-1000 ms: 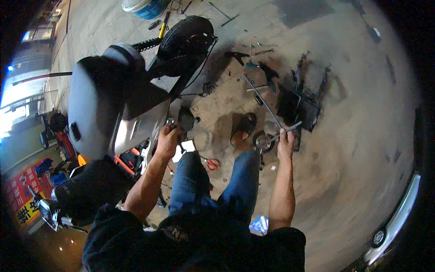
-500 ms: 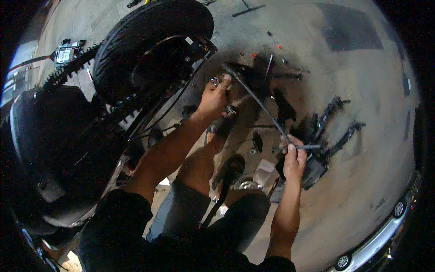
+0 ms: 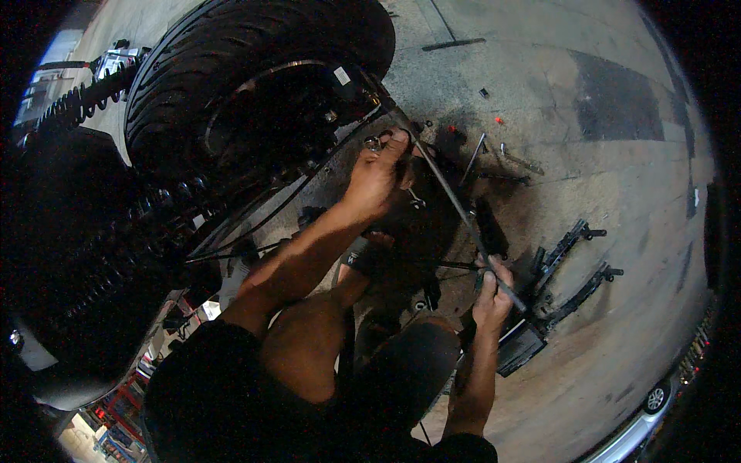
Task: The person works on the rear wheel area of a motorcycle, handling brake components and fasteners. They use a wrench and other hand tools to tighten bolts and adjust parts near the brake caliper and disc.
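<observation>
My left hand is closed on a small chrome metal piece, just under the wheel's hub area at the upper end of a long grey metal bar; whether its fingertips also touch the bar is unclear. The bar slopes down to my right hand, which is wrapped round its lower part. The bar's top end reaches the dark axle fittings of a scooter's black tyred wheel, where contact is hard to make out. A coil-spring shock is beside the wheel. A chrome open-ended wrench shows below my left hand.
Loose tools and small red pieces lie on the concrete floor. Dark bracket parts lie right of my right hand. A T-shaped tool is at the top, a white car at lower right.
My view has swung from the scooter's body toward the wheel. My left hand has moved forward to the hub area, and the bar's upper end has come up beside it, against the wheel fittings.
</observation>
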The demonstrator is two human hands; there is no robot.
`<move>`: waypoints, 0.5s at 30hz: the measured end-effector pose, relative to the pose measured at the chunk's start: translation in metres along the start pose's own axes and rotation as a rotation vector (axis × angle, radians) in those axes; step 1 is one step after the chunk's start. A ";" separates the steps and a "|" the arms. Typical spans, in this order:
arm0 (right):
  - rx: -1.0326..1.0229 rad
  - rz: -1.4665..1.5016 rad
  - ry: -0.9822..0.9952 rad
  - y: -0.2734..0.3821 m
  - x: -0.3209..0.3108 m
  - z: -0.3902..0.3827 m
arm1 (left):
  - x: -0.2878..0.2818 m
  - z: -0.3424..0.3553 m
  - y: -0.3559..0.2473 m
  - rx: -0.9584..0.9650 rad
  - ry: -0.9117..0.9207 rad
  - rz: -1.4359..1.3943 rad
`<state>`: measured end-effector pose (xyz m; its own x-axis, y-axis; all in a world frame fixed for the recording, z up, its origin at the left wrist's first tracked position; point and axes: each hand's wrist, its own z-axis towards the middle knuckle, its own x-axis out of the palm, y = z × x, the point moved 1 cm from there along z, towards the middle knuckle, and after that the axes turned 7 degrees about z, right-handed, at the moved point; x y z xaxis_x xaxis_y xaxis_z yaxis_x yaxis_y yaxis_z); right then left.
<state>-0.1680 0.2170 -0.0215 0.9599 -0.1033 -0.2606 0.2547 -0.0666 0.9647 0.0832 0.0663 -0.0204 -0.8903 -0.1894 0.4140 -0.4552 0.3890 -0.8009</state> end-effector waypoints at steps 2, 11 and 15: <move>-0.272 -0.230 0.023 0.005 0.001 0.002 | -0.003 0.001 0.003 0.019 0.036 -0.061; -0.388 -0.434 0.108 0.008 0.010 0.018 | -0.009 0.011 0.003 0.019 0.126 -0.209; -0.403 -0.472 0.131 0.021 0.008 0.018 | -0.008 0.010 0.002 -0.023 0.131 -0.294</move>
<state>-0.1566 0.1969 -0.0037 0.7334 -0.0300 -0.6791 0.6536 0.3059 0.6923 0.0892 0.0597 -0.0292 -0.7114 -0.1793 0.6795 -0.6908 0.3557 -0.6295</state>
